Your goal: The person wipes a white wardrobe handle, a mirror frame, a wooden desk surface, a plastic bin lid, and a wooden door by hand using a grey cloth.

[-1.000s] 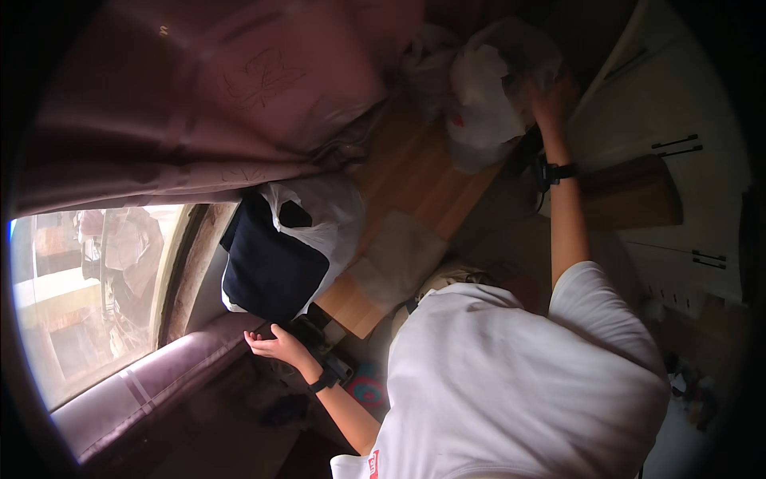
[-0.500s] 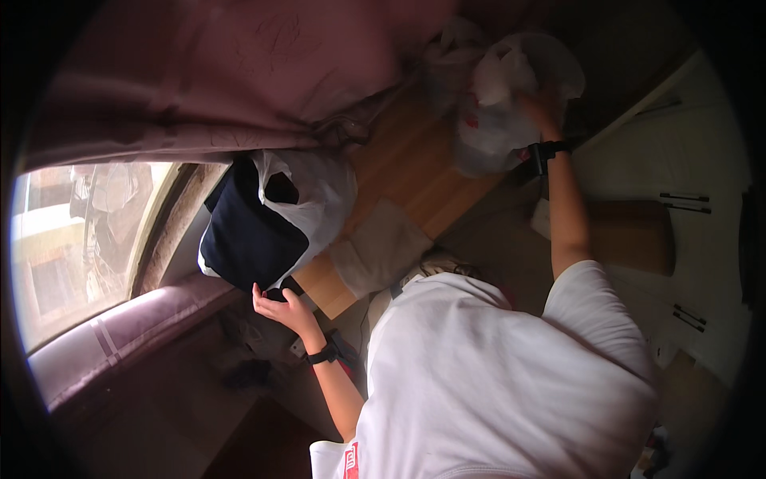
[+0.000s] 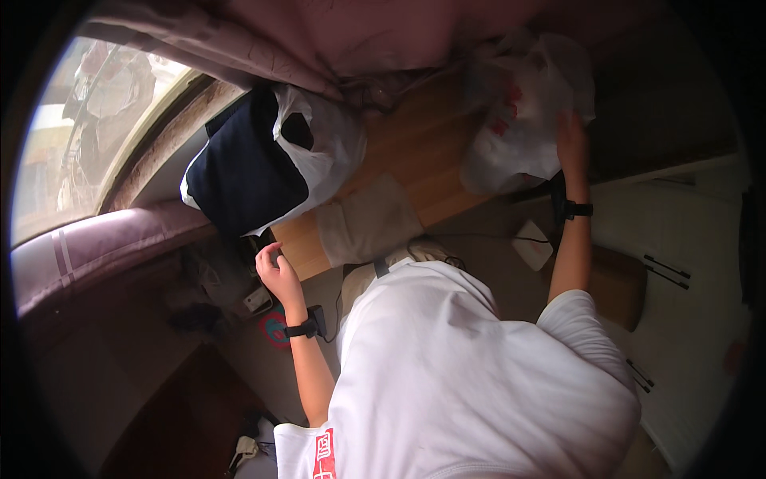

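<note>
My right hand point(image 3: 573, 150) is at the right side of a translucent white plastic bag point(image 3: 511, 148) with red print, at the far right end of a wooden tabletop. Motion smears its fingers, so whether they grip the bag does not show. My left hand point(image 3: 278, 271) is off the table's near left corner with loosely bent fingers apart, holding nothing. Just beyond it stands a second white plastic bag point(image 3: 339, 148), with dark navy folded cloth point(image 3: 247, 172) bulging from its left side. A folded beige cloth point(image 3: 371, 219) lies flat between the two bags.
The wooden tabletop point(image 3: 415, 160) runs slantwise below a pink curtain point(image 3: 375, 40). A window point(image 3: 96, 120) with a padded pink sill edge point(image 3: 120, 239) is at left. White cabinet doors point(image 3: 686, 319) and a brown stool-like block point(image 3: 614, 287) stand at right.
My view has turned, shifting the scene. My right hand has moved from the top of the right bag to its right side, and the bag's upper part looks more spread. My left hand stays empty.
</note>
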`<action>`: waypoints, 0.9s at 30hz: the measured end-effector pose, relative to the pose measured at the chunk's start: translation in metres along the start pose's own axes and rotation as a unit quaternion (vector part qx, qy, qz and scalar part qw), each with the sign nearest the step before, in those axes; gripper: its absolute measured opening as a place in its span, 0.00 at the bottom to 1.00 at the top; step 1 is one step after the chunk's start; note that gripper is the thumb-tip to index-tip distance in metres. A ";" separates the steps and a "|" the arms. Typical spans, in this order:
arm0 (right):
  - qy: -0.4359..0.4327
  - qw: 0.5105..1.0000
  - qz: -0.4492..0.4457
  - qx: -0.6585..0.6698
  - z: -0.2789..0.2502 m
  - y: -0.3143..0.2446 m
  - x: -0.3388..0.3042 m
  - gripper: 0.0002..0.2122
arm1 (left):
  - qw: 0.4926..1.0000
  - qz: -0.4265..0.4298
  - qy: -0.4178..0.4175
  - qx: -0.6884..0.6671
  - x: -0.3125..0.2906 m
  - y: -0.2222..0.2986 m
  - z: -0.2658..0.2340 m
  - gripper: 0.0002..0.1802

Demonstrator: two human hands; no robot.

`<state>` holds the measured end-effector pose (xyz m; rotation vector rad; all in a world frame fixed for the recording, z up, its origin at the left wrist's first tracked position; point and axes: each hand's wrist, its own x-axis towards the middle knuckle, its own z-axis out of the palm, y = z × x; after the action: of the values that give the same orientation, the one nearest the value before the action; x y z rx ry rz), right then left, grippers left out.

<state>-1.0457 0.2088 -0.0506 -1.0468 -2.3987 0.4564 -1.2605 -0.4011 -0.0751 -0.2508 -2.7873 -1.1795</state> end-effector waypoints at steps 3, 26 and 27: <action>-0.009 0.999 0.045 -0.005 -0.012 -0.025 0.003 0.15 | 0.999 -0.021 -0.031 -0.026 -0.005 -0.004 0.006 0.15; 0.061 0.929 -0.356 -0.083 0.115 -0.177 0.109 0.23 | 0.985 -0.152 -0.036 -0.067 -0.094 -0.078 0.011 0.12; -0.077 0.969 -0.231 0.037 0.138 -0.183 0.105 0.26 | 0.985 -0.160 -0.032 -0.060 -0.101 -0.083 0.006 0.12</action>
<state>-1.2915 0.1537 -0.0469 -0.4069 -2.6310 0.4658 -1.1772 -0.4650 -0.1541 0.1604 -2.8908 -1.4329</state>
